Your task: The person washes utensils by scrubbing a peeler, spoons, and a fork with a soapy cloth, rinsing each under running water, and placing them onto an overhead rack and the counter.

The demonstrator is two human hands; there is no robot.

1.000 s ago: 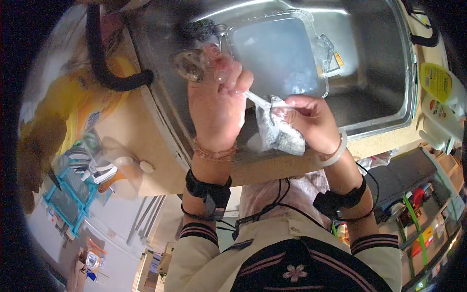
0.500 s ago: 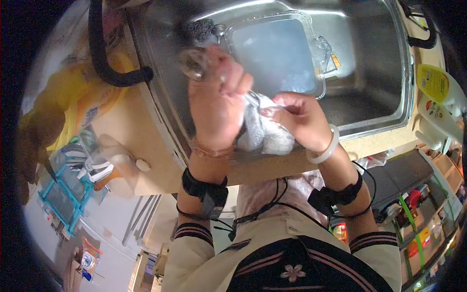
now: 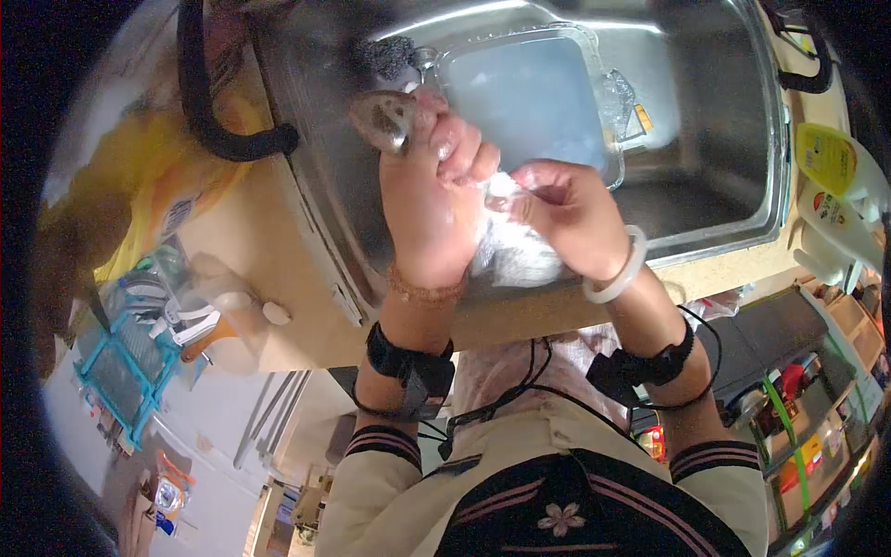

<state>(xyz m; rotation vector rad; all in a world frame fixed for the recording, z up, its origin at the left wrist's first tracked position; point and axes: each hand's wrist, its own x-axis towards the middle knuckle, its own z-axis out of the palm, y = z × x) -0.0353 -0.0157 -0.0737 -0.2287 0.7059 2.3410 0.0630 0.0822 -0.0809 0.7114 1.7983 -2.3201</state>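
In the head view my left hand [image 3: 432,200] is closed in a fist around a metal spoon [image 3: 385,125], whose bowl sticks out past the thumb side. Most of its handle is hidden by my fingers and the cloth. My right hand [image 3: 580,221] pinches a wet white cloth [image 3: 524,255] against the lower end, close beside my left fist. The cloth hangs below my fingers over the near edge of the sink [image 3: 710,181]. Behind my hands, a clear square plastic tub [image 3: 608,176] of cloudy water stands in the sink.
A dark scouring pad [image 3: 385,58] lies at the sink's back left, and a crumpled clear wrapper [image 3: 620,97] right of the tub. White bottles [image 3: 840,218] with a yellow-labelled one [image 3: 826,158] stand at right. A black curved pipe [image 3: 209,121] and teal rack [image 3: 125,371] are left.
My left hand and the spoon have shifted slightly right, toward my right hand. The fist has turned a little, and the cloth is bunched closer between both hands.
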